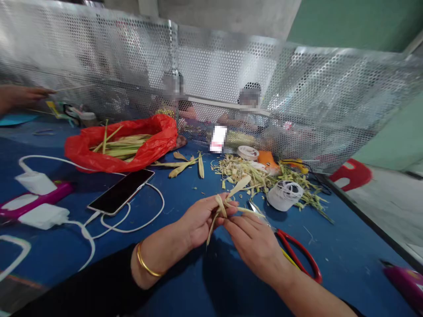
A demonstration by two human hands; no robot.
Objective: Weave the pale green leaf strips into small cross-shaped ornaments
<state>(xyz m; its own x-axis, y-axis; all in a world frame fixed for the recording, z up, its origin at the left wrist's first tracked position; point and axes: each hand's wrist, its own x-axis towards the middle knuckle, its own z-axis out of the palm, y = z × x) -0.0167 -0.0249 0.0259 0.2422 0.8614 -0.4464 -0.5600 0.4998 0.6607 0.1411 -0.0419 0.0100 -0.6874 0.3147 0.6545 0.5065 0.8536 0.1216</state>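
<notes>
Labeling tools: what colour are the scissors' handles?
Red; the scissors' handles show best in the head view, beside the right hand.

We look in on what appears a craft workshop: a perforated metal screen [224, 57] backs a blue worktable [185, 198] bearing plant scraps [243, 169], red-handled scissors [280, 234] and a red bag [77, 149] of pale strips [127, 147].

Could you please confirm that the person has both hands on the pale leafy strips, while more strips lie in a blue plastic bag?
The bag's colour is wrong: the head view shows a red plastic bag with more strips in it. The left hand and right hand are indeed on the pale leafy strips.
</notes>
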